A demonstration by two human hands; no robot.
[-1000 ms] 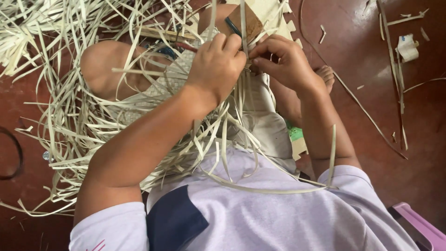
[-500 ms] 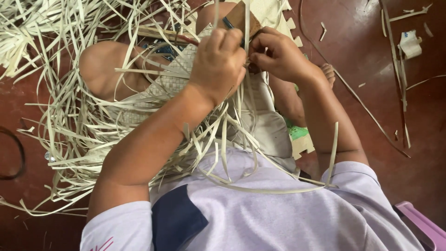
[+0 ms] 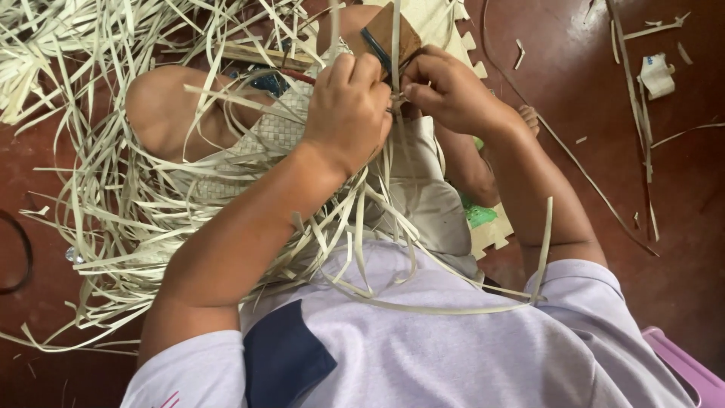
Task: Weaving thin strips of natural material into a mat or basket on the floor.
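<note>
1. Pinching a pale, flat leaf strip [image 3: 396,53] that rises upright between the two hands, the left hand [image 3: 349,106] has its fingers curled closed, knuckles up, with the strip running just beside its fingertips.
2. Facing it, the right hand [image 3: 445,91] is bent inward, thumb and forefinger pressed together on the same strip where the two hands meet; the exact contact is partly hidden by the knuckles.
3. Under the left hand lies a pale woven mat of flat plaited strips [image 3: 268,132], resting over the person's lap and knee [image 3: 162,109]; its woven edge reaches up to the fingers of both hands.
4. Loose pale strips [image 3: 113,219] fan out from the mat across the dark red floor [image 3: 680,227], towards the floor's left side and the top left corner.
5. Behind the fingertips, a brown flat board with a dark blue stripe [image 3: 393,30] stands tilted, just beyond both hands.
6. One long strip [image 3: 453,308] loops across the person's lilac shirt [image 3: 453,355].
7. Scattered short offcuts [image 3: 649,75] lie on the floor near its top right corner, well apart from the hands.
8. A pink plastic edge [image 3: 683,363] shows at the bottom right corner.
</note>
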